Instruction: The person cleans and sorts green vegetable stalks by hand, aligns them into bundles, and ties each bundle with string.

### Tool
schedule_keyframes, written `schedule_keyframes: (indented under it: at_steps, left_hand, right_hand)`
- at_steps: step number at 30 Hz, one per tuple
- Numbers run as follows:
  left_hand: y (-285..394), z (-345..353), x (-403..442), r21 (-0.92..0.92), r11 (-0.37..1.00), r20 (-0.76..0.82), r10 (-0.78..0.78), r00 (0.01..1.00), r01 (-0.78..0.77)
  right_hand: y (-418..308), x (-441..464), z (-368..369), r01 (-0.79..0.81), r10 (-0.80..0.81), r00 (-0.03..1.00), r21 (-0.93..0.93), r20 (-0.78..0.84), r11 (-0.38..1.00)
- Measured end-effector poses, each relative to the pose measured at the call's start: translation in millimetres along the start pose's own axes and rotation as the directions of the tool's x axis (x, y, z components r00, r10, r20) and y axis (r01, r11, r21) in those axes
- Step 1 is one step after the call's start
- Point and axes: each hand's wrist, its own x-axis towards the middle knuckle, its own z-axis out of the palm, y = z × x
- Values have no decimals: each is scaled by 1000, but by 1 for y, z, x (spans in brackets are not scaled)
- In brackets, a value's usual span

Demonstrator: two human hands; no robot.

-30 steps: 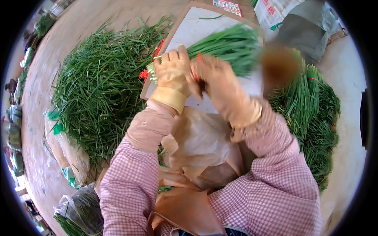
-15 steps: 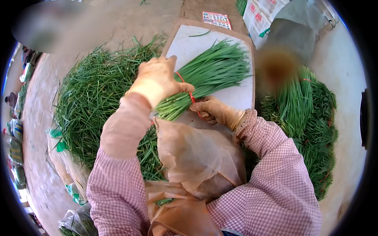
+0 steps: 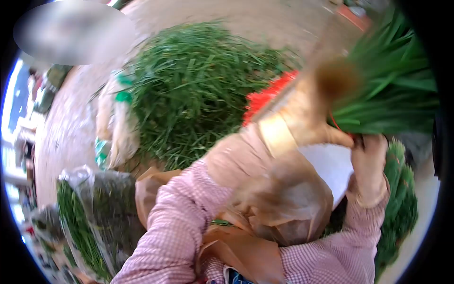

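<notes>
A thick bunch of garlic chives [image 3: 395,90] is at the upper right, blurred, its leaves spread up and to the right. My left hand [image 3: 307,113] lies against the near side of the bunch, thumb stretched towards my right hand; a brown blur hides some of its fingers. A thin red tie [image 3: 335,122] shows beside that thumb. My right hand [image 3: 370,158] is closed just below the bunch, its fingertips where the tie runs; they are partly hidden. Below both hands shows part of a white board [image 3: 331,165].
A large heap of loose chives [image 3: 189,90] lies left on the floor, with red strips [image 3: 269,94] beside it. Clear plastic bags [image 3: 118,123] and bagged greens [image 3: 104,203] are at the left. More bunches [image 3: 399,203] lie right. A brown plastic apron [image 3: 283,199] covers my lap.
The view has swung left, so hands and bunch appear further right. The bunch looks larger and closer, seemingly raised from the board. Both hands stay at its tied part.
</notes>
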Motion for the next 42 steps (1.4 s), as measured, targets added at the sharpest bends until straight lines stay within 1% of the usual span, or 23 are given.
schedule_keyframes:
  at_steps: [1,3,5,6,8,9,10,12,13,14,15,16,18,22,25,28,30,32,34,35,37,40,42]
  left_hand:
    - [-1,-2,-8,23,997,-60,-70,996,71]
    - [-17,3,-40,-461,811,-35,-423,905,361]
    - [-44,16,-81,-523,712,43,-526,849,468]
    - [-46,12,-81,-251,879,-42,-428,903,405]
    - [-41,14,-73,231,932,-197,-236,952,279]
    - [-19,17,-61,191,908,-218,-332,918,373]
    - [-24,14,-64,196,907,-231,-326,917,372]
    - [-41,13,-72,-455,766,-61,-536,842,454]
    - [-21,2,-61,-318,766,-26,-596,803,559]
    - [-1,-10,-50,-170,746,10,-653,758,644]
    - [-11,-16,-49,-38,829,17,-558,830,558]
    - [-21,-15,-47,60,890,42,-454,890,451]
    - [15,-31,-2,540,725,221,-612,759,427]
    - [14,-35,28,842,476,307,-810,500,254]
    - [-14,-22,-17,951,310,274,-818,506,-13]
    - [1,-14,-34,970,191,235,-582,779,-151]
    - [8,0,-40,952,207,301,-505,809,-225]
    - [-6,12,-56,940,157,339,-482,808,-302]
    - [-15,20,-63,949,231,302,-470,830,-214]
    - [-16,22,-61,964,168,265,-519,813,-207]
    - [-17,26,-51,987,82,160,-636,755,-140]
    - [-38,21,-60,992,39,119,-590,799,-119]
    - [-26,23,-42,996,54,89,-705,703,-71]
  right_hand:
    - [2,-4,8,-33,30,999,82,38,996]
    - [14,-25,52,178,-202,975,-217,-96,960]
    - [21,-40,95,87,-130,978,-247,-165,965]
    - [25,-36,98,79,-104,985,-174,-138,982]
    - [37,-29,84,13,-12,1000,-27,12,1000]
    - [13,-14,56,-65,25,991,304,134,951]
    - [5,-11,53,-66,46,995,241,87,968]
    - [-6,-13,98,72,42,964,410,-263,909]
    - [5,-16,103,129,-127,968,-4,-216,992]
    - [15,-18,107,205,-292,943,-411,-162,888]
    - [-8,-12,98,74,-72,988,8,-137,997]
    - [-27,-14,81,-117,137,990,399,-23,910]
    - [-47,-6,57,-629,556,777,329,295,704]
    - [-39,-23,78,-745,524,664,413,533,524]
    - [-12,-69,102,-539,376,821,366,430,759]
    - [-5,-98,79,-515,422,857,522,296,679]
    - [-20,-82,71,-393,397,914,439,88,808]
    - [-32,-59,81,126,130,912,568,-389,813]
    - [-51,-44,80,-141,472,882,956,4,256]
    - [-55,-37,80,-131,488,873,957,-13,259]
    - [-57,-29,82,-118,499,783,876,372,-468]
    - [-47,-53,95,-107,382,861,854,336,-510]
    - [-43,-88,104,-146,357,849,824,389,-548]
